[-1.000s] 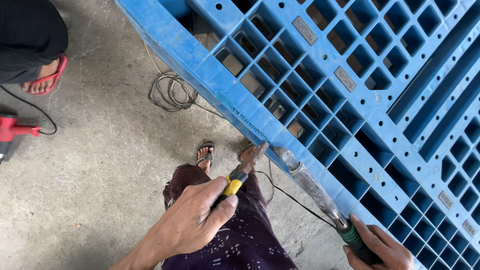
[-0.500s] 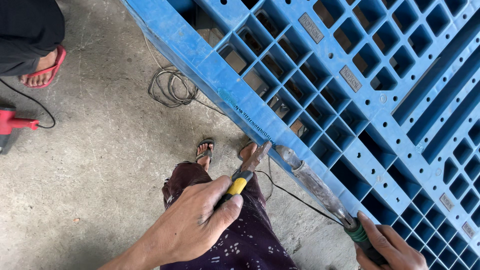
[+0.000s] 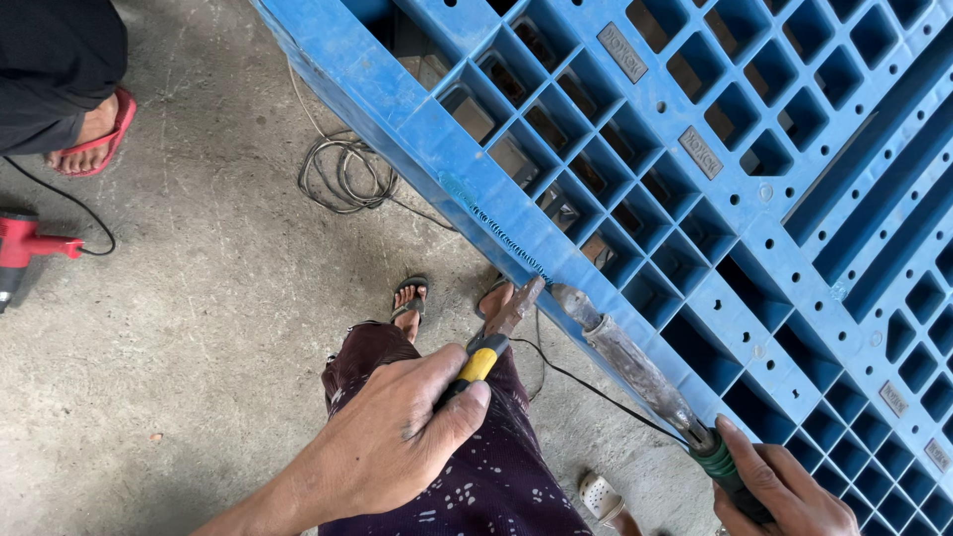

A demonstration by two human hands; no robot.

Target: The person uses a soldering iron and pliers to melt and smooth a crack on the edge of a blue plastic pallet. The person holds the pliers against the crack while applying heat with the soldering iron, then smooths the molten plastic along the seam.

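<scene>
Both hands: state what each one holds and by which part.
The left hand grips a yellow-and-black-handled scraper by its handle. The right hand holds a soldering iron by its green handle, tip at the blue pallet edge.

Bare arms, dark purple dotted skirt [image 3: 476, 486], black flip-flops [image 3: 409, 298]

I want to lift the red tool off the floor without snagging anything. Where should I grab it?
Grip the red tool's thick body near the picture's left edge, from above: it lies flat on the concrete floor. Avoid the narrow nose end, where a black cable runs.
</scene>
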